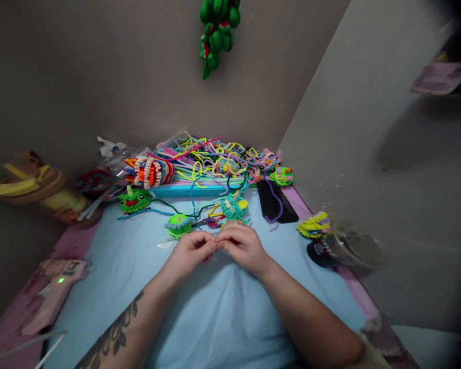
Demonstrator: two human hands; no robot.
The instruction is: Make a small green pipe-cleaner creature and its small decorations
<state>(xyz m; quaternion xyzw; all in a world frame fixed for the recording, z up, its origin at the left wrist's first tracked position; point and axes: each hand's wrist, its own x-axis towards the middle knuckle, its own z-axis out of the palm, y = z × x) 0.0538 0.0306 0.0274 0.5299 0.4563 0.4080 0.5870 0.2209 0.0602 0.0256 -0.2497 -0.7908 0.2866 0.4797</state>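
Observation:
My left hand (195, 248) and my right hand (246, 248) meet low in front of me over the blue cloth (223, 312). Thumbs and fingertips of both are pinched together, almost touching; whatever is between them is too small or hidden to name. Just beyond the left hand sits a round green fuzzy-stem piece (179, 225) with a blue-grey rim. Scissors (204, 222) lie behind the fingers, partly covered. A teal fuzzy-stem figure (234, 206) with a yellow part rests past my right hand.
Behind is a blue tray (192, 191) heaped with colourful fuzzy stems (211, 159). A striped figure (151, 171), a green figure (134, 200) and a black phone (276, 202) lie around it. At right is a clear cup (353, 248); at left, a pink device (57, 294).

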